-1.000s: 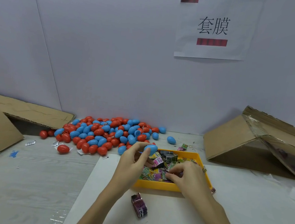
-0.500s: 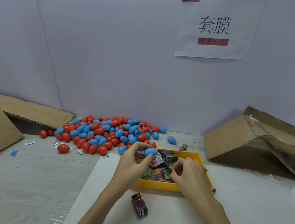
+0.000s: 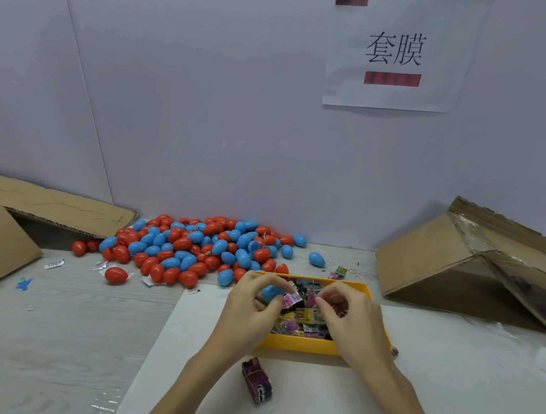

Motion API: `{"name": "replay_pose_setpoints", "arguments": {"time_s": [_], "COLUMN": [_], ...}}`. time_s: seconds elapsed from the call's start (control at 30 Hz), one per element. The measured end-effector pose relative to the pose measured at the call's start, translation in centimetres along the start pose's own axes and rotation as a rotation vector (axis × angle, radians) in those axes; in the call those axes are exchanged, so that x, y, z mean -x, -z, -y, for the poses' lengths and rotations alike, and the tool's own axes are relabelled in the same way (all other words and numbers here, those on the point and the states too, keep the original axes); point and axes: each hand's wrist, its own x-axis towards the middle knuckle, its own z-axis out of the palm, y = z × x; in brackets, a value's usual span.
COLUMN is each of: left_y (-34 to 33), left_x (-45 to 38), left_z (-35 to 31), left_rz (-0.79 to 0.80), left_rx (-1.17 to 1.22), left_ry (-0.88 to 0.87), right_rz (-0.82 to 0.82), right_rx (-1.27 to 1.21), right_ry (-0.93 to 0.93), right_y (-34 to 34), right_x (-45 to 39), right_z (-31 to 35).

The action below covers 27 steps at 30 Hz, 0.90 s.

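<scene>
blue egg (image 3: 270, 293) half hidden by left hand (image 3: 247, 312), print on sachets (image 3: 305, 317) too small to read, forearms (image 3: 185, 392) cut off below

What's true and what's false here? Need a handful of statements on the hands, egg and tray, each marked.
1. The left hand holds a blue egg. True.
2. The right hand is open and holds nothing. False: it pinches a small piece over the yellow tray.
3. The tray holds printed packets. True.
4. The egg pile is all red. False: red and blue eggs are mixed.
</scene>
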Motion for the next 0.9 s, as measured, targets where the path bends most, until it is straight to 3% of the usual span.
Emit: {"name": "replay_pose_setpoints", "arguments": {"time_s": [0.37, 0.47, 0.7, 0.8, 0.9], "left_y": [-0.5, -0.3, -0.1, 0.1, 0.4], "left_x": [0.0, 0.0, -0.2, -0.3, -0.3], "left_z": [0.9, 0.9, 0.5, 0.4, 0.2], "left_rz": [-0.083, -0.15, -0.106, -0.073, -0.041], "left_rx": [-0.16, -0.198, -0.042, 0.039, 0.061], "left_ry": [-0.074, -0.033, 0.115, 0.151, 0.09], "right_rz": [-0.013, -0.012, -0.012, -0.009, -0.012], "right_rx": [0.076, 0.093, 0.158, 0.019, -0.203], "right_ry": [0.242, 0.331, 0.481, 0.424, 0.224], "right_y": [-0.6, -0.7, -1.0, -1.1, -0.9], "right_x": [0.6, 0.6, 0.7, 0.8, 1.0], "right_z": [1.0, 1.2, 1.1, 1.3, 1.8]}}
